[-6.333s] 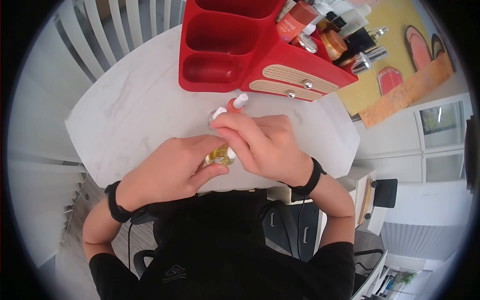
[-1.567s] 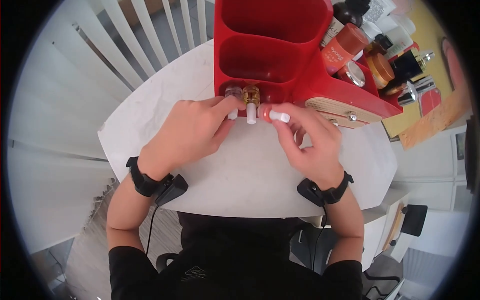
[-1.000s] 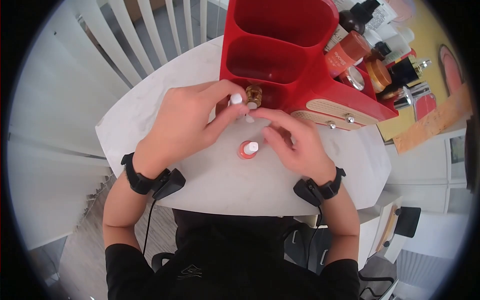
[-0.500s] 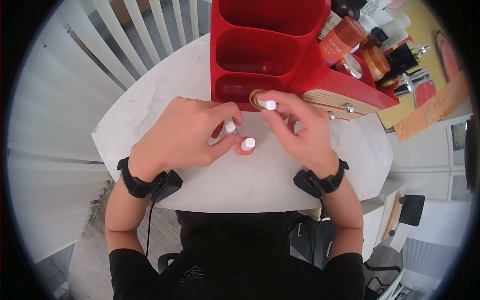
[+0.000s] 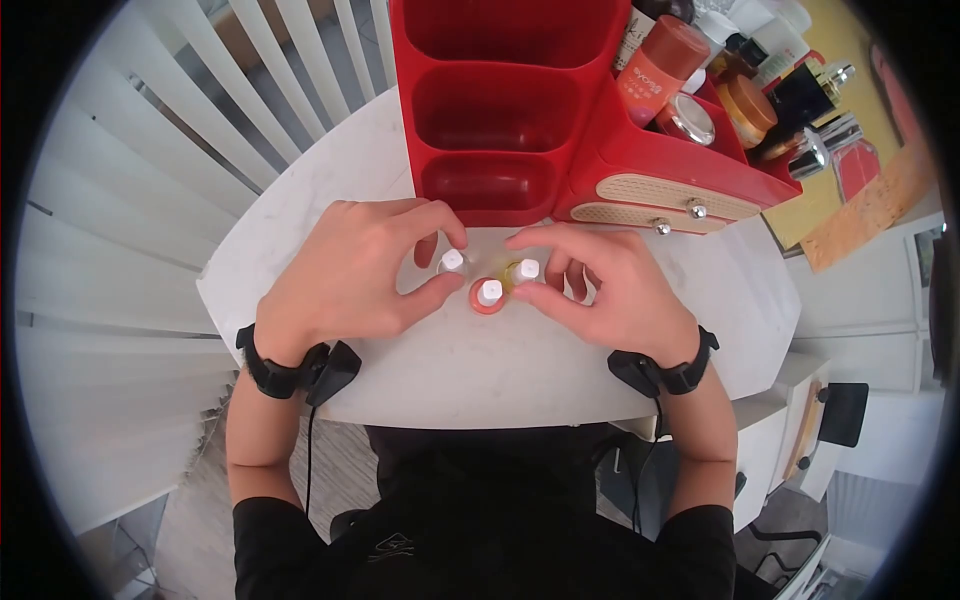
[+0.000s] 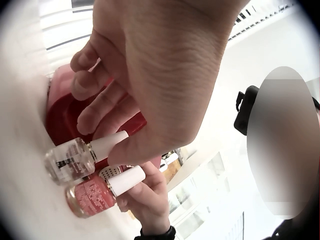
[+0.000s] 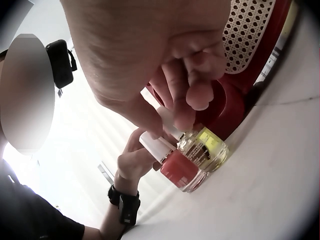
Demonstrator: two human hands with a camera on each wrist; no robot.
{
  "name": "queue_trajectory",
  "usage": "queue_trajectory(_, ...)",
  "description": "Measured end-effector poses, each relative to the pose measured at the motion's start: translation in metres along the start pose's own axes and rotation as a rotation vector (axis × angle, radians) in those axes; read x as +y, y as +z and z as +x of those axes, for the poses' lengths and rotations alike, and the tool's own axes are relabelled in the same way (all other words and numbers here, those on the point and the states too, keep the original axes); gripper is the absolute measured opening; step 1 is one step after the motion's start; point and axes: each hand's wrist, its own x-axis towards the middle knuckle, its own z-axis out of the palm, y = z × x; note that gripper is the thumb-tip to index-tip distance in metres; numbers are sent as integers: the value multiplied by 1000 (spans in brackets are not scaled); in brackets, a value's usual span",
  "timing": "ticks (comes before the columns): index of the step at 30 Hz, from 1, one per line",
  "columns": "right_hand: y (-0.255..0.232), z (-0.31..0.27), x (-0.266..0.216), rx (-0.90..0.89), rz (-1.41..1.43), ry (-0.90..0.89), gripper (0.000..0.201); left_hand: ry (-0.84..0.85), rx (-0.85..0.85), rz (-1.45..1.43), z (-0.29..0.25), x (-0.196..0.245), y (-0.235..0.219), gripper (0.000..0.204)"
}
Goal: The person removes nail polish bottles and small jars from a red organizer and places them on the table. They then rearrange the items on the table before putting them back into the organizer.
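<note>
Left hand (image 5: 350, 272) to the left of the red bottle (image 5: 488, 297), thumb and fingers curved but apart about the white cap of the clear bottle (image 5: 453, 262); contact there impossible to tell. Right hand (image 5: 625, 285) to the right of the red bottle, thumb and index finger apart about the yellow bottle (image 5: 525, 270), other fingers loosely bent; contact here too impossible to tell. All three upright and white-capped: just beside the red bottle, slightly farther from the body, clear bottle on the left, yellow bottle on the right. Under the red bottle, pale table (image 5: 480, 375). Straight beyond the red bottle and off to its right, red organizer (image 5: 585, 150). Beyond and right of the red bottle, woven-front drawers (image 5: 655, 187); farther that way, orange tub (image 5: 660, 70) and silver-lidded jar (image 5: 686, 119). Well left of the red bottle, white slats (image 5: 130, 250). Nearer the body than the red bottle, black shirt (image 5: 470, 520).
</note>
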Motion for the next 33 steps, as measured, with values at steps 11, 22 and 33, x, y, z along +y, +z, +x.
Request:
queue_trajectory(11, 5, 0, 0, 171, 9, -58, 20, -23, 127, -59, 2, -1, 7, 23)
queue_trajectory(22, 26, 14, 14, 460, -246, -90, 21, 9, 408, -30, 23, -16, 50, 27)
queue_trajectory(33, 26, 8, 16, 246, -315, -53, 30, 41, 202, 102, 16, -9, 44, 42)
